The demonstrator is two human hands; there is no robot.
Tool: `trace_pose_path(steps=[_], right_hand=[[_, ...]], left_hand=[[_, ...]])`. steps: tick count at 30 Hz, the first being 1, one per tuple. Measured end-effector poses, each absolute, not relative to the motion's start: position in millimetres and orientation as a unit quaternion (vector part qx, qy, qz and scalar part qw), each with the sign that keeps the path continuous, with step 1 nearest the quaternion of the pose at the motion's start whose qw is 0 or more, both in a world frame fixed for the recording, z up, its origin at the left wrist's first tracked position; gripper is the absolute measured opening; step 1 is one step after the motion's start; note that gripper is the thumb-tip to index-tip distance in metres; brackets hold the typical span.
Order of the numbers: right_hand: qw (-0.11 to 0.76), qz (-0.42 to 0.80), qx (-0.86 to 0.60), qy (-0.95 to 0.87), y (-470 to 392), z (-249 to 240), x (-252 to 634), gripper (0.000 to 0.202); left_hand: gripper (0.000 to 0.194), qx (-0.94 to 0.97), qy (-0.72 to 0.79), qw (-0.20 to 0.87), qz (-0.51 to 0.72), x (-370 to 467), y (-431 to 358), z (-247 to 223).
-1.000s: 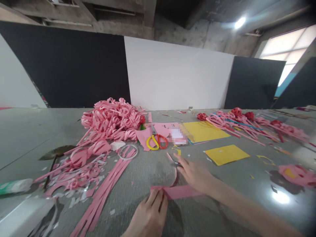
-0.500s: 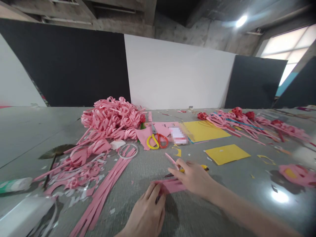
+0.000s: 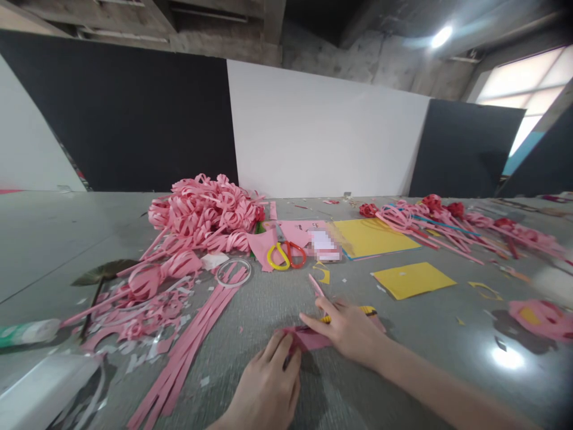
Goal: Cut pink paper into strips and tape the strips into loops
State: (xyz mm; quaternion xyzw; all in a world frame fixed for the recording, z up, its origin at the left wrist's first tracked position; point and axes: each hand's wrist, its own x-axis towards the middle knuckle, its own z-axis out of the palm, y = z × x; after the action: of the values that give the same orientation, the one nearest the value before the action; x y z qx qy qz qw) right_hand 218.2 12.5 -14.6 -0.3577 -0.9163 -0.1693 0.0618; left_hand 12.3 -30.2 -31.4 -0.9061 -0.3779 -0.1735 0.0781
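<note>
My left hand (image 3: 271,376) is near the bottom centre. Its fingers are bent and pressed together on one end of a flat pink paper strip (image 3: 313,340) on the table. Across that strip reaches my right hand (image 3: 351,334), with one finger stretched to the left. A slim pink stick (image 3: 316,285) pokes out past its fingers, its lower end hidden by them. A utility knife (image 3: 369,310) with a yellow and black handle lies under and behind this hand; whether the fingers touch it I cannot tell.
Left of my hands lie long pink strips (image 3: 192,346) under a tape roll (image 3: 233,273). Scissors (image 3: 286,257), a phone (image 3: 324,246) and yellow paper (image 3: 414,279) lie beyond. A pink paper heap (image 3: 206,212) stands at the back left. Paper flowers (image 3: 430,209) lie right.
My right hand has moved slightly right and nearer, and the pink stick has moved right with it. The knife has turned a little. My left hand stays on the strip.
</note>
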Motion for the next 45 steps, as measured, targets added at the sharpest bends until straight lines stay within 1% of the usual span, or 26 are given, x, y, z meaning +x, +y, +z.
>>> trace_pose_path(steps=[8,12,20,33,40,45], right_hand=[[0.071,-0.179,-0.349,-0.917,15,-16,218,0.043],[0.055,-0.176,-0.35,-0.919,16,-13,219,0.042],[0.054,-0.157,-0.35,-0.922,19,-13,222,0.038],[0.078,-0.152,-0.351,-0.921,23,-19,230,0.032],[0.052,-0.161,-0.351,-0.921,24,-19,234,0.036],[0.05,-0.155,-0.352,-0.922,23,-16,235,0.035]], left_hand=[[0.034,-0.909,-0.373,0.088,-0.161,13,-31,-29],[0.034,-0.912,-0.373,0.08,-0.151,13,-30,-28],[0.037,-0.914,-0.375,0.052,-0.144,12,-29,-27],[0.038,-0.916,-0.372,0.063,-0.138,10,-30,-27],[0.039,-0.916,-0.371,0.071,-0.134,11,-30,-27],[0.039,-0.916,-0.371,0.074,-0.136,10,-29,-28]])
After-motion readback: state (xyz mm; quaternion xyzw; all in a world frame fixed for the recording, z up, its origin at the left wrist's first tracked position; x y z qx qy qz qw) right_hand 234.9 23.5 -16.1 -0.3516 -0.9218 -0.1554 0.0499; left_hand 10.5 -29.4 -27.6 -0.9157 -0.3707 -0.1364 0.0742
